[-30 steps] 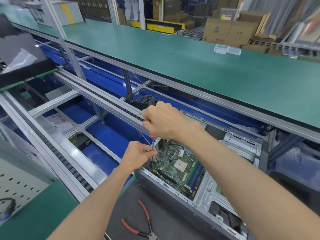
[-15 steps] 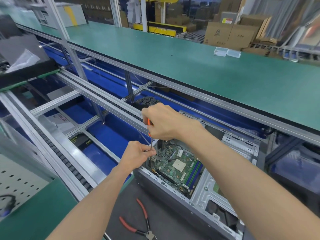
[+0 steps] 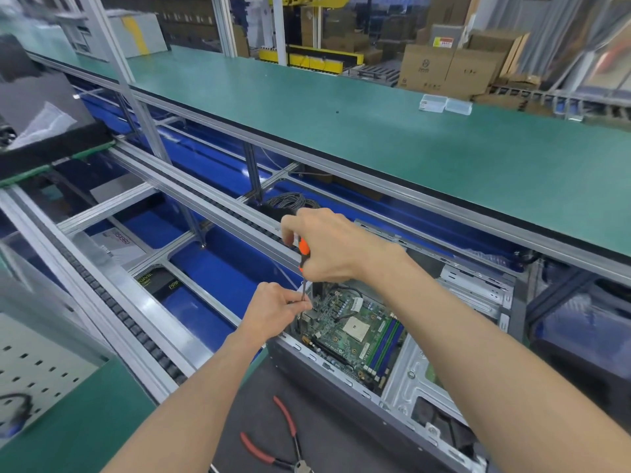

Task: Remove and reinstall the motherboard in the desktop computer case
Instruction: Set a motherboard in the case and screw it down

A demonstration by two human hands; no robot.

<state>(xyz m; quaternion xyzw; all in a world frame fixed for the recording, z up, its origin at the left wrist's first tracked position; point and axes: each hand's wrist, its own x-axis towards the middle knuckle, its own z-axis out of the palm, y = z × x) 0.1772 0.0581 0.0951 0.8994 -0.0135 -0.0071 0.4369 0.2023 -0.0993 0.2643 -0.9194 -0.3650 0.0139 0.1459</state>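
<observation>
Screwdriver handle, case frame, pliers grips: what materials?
Screwdriver handle: orange with black, smooth, likely plastic, gripped by the right hand.
Case frame: bare grey sheet metal, punched holes, dull sheen.
Pliers grips: red matte sleeves, probably rubber or vinyl; cannot tell which.

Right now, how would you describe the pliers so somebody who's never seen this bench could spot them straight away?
Start at the open computer case lying on its side with the green motherboard inside. Just in front of it, on the dark mat at the picture's bottom edge, lie the pliers. Their two slim red handles are splayed apart, and unlike the orange-handled screwdriver, no hand holds them.
</observation>
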